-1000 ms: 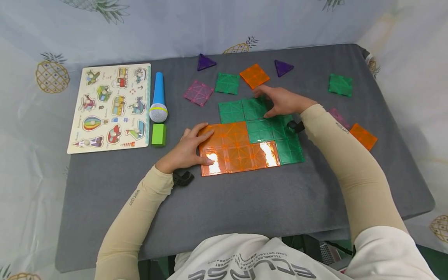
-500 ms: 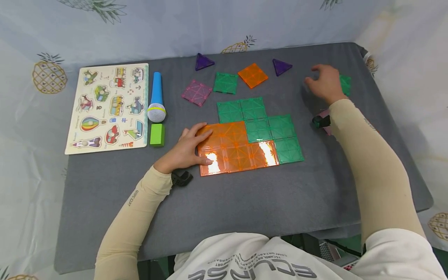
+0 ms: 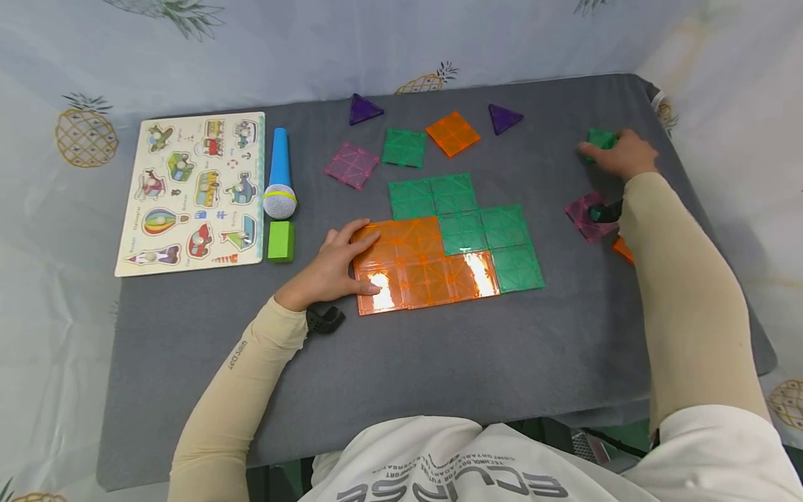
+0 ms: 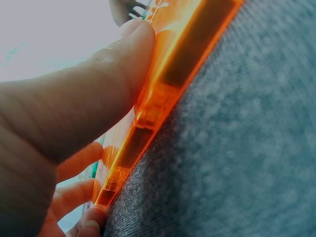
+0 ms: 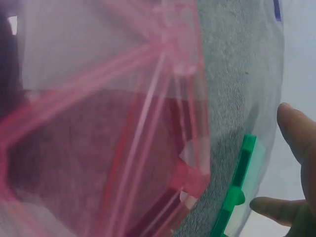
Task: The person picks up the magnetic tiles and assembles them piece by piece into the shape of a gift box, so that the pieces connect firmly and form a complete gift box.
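Note:
My left hand (image 3: 332,270) rests on the left end of joined orange magnetic tiles (image 3: 426,272). Its thumb lies on top of them in the left wrist view, with the other fingers near the far edge. Joined green magnetic tiles (image 3: 502,233) fit against the orange ones. At the back right, my right hand (image 3: 626,155) is over a loose green magnetic tile (image 3: 600,138), covering part of it. The right wrist view shows a fingertip close to this green tile (image 5: 234,192), with thumb and finger spread apart. A pink magnetic tile (image 3: 583,215) lies beneath the right wrist.
Loose green (image 3: 404,148), orange (image 3: 453,134) and pink tiles (image 3: 352,165) lie behind the joined ones, with purple triangles (image 3: 505,119) further back. An animal-and-vehicle puzzle board (image 3: 191,268), blue toy microphone (image 3: 280,167) and green block (image 3: 280,242) are left. The right sleeve partly hides another orange tile (image 3: 622,249).
My right hand has left the joined green tiles and moved right to the loose green tile at the back right. The left hand stays on the orange tiles.

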### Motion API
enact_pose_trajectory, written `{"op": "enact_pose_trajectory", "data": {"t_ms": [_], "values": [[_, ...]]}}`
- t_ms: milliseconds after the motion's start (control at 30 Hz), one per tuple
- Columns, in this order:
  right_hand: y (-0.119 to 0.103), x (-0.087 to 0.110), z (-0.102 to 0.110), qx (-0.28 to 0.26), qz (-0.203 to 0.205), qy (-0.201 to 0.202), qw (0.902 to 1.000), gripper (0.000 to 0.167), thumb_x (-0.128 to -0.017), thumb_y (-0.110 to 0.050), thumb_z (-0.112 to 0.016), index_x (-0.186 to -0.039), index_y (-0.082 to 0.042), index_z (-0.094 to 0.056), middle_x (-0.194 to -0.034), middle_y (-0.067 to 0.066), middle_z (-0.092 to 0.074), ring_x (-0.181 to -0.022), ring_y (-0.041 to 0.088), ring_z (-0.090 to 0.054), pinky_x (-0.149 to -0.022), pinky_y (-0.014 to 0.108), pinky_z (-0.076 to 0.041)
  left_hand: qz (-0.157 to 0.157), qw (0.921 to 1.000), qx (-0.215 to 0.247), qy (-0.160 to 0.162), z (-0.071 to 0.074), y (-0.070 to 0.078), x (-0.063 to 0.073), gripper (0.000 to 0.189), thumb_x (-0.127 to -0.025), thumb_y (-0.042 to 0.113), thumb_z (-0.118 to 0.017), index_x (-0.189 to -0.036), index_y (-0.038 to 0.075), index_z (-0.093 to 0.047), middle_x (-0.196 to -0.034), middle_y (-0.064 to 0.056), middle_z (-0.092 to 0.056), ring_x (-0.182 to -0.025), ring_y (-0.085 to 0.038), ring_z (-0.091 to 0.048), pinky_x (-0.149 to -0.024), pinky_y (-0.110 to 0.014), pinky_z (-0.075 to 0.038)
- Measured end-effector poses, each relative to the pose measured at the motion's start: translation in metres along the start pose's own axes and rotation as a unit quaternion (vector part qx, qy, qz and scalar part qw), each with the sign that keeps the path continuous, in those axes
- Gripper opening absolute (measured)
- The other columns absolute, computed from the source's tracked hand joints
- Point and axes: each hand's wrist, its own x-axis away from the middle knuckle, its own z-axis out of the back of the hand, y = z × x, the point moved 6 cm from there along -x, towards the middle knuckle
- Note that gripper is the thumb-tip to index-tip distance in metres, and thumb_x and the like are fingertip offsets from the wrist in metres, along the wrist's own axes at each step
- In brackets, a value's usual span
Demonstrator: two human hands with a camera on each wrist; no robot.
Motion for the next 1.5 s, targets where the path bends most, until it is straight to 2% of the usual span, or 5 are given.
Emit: {"op": "enact_pose_trajectory", "data": {"t_ms": [567, 767, 933, 1233, 1500], "values": [[0.000, 0.016, 0.002, -0.018, 0.014, 0.045, 0.9987, 0.092, -0.088, -0.052, -0.053, -0.150, 0.003, -0.013, -0.143, 0.040, -0.028, -0.125, 0.054, -0.032, -0.099, 0.062, -0.031, 0.004, 1.0000, -0.001, -0.006, 0.001, 0.000, 0.001, 0.092, -0.076, 0.039, -0.080, -0.150, 0.009, -0.033, -0.159, -0.011, -0.013, -0.113, -0.033, -0.031, -0.101, -0.048, -0.030], [-0.030, 0.046, -0.002, -0.030, 0.150, 0.010, 0.9881, 0.093, -0.087, -0.046, -0.063, -0.153, -0.009, -0.009, -0.147, 0.034, -0.032, -0.128, 0.053, -0.035, -0.101, 0.066, -0.030, 0.006, 1.0000, -0.002, -0.006, 0.001, 0.001, 0.000, 0.094, -0.075, 0.039, -0.081, -0.150, 0.010, -0.033, -0.159, -0.011, -0.013, -0.114, -0.033, -0.031, -0.101, -0.047, -0.030], [-0.090, 0.117, -0.023, 0.024, 0.348, -0.009, 0.9371, 0.084, -0.081, -0.032, -0.077, -0.147, -0.009, -0.031, -0.139, 0.025, -0.046, -0.124, 0.044, -0.044, -0.096, 0.061, -0.036, -0.001, 1.0000, -0.001, -0.003, 0.001, 0.001, -0.001, 0.095, -0.074, 0.039, -0.082, -0.149, 0.008, -0.034, -0.159, -0.012, -0.013, -0.115, -0.034, -0.030, -0.101, -0.049, -0.030], [-0.167, 0.247, -0.113, 0.073, 0.628, -0.037, 0.7738, 0.062, -0.075, -0.034, -0.081, -0.127, -0.010, -0.058, -0.131, 0.011, -0.057, -0.119, 0.028, -0.049, -0.095, 0.045, -0.046, -0.002, 1.0000, -0.001, 0.003, 0.001, -0.002, -0.001, 0.093, -0.075, 0.039, -0.081, -0.149, 0.009, -0.034, -0.159, -0.012, -0.013, -0.117, -0.034, -0.029, -0.102, -0.049, -0.030], [-0.180, 0.297, -0.170, 0.139, 0.680, -0.050, 0.7180, 0.058, -0.080, -0.044, -0.073, -0.128, -0.012, -0.061, -0.131, 0.009, -0.057, -0.115, 0.023, -0.051, -0.093, 0.035, -0.048, -0.003, 0.9999, -0.012, 0.001, 0.000, -0.002, -0.002, 0.094, -0.075, 0.040, -0.081, -0.150, 0.009, -0.033, -0.159, -0.012, -0.013, -0.117, -0.035, -0.030, -0.102, -0.050, -0.030]]}}
